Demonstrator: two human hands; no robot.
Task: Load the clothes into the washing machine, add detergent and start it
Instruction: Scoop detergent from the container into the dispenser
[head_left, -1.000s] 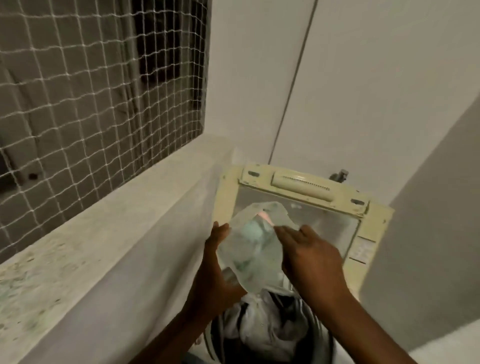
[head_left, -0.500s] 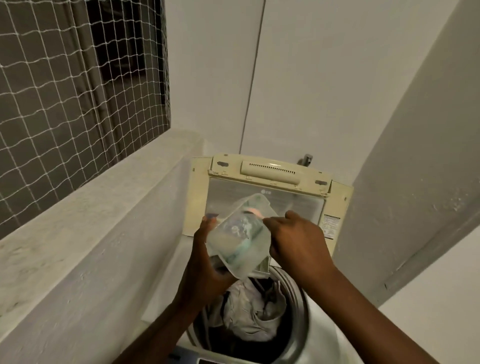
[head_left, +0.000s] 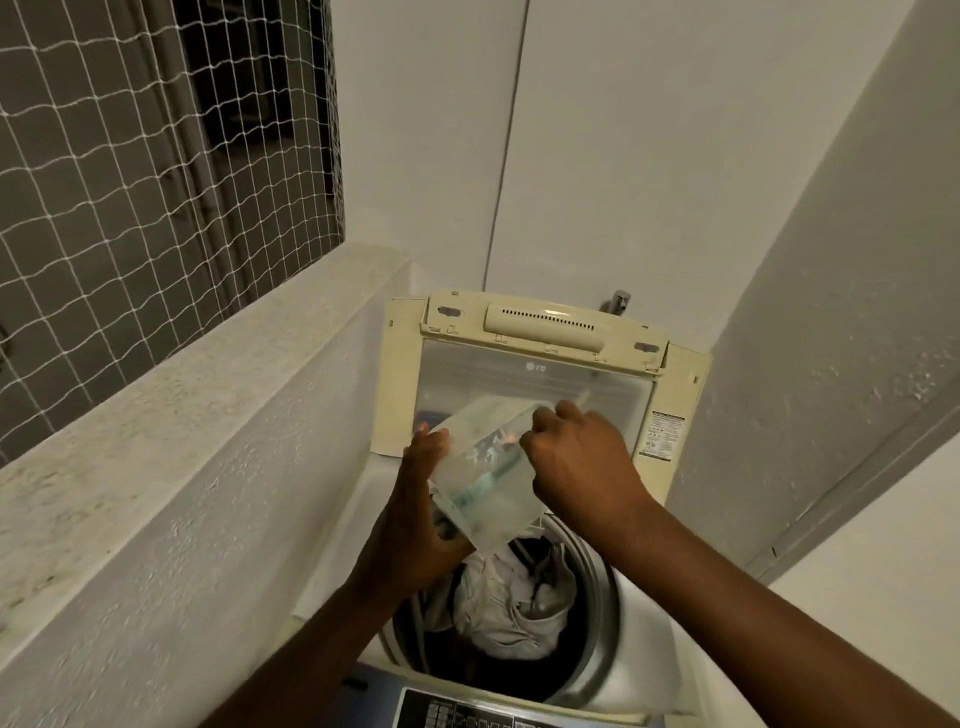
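A top-loading washing machine (head_left: 639, 660) stands below me with its cream lid (head_left: 545, 332) raised against the wall. Pale clothes (head_left: 514, 608) fill the steel drum. Over the drum I hold a clear plastic detergent container (head_left: 480, 478), tilted. My left hand (head_left: 421, 519) grips its lower left side. My right hand (head_left: 582, 467) is closed at its upper right edge, whether on a lid or the rim is hidden. The machine's control panel (head_left: 467, 714) shows at the bottom edge.
A rough white ledge (head_left: 171, 415) runs along the left, close to the machine, with a netted window (head_left: 130, 182) above it. White walls close in behind and on the right. A tap (head_left: 618, 301) pokes up behind the lid.
The view has tilted down and right, so more of the drum and the control panel show. Both hands keep hold of the container, which has tilted a little further over the drum.
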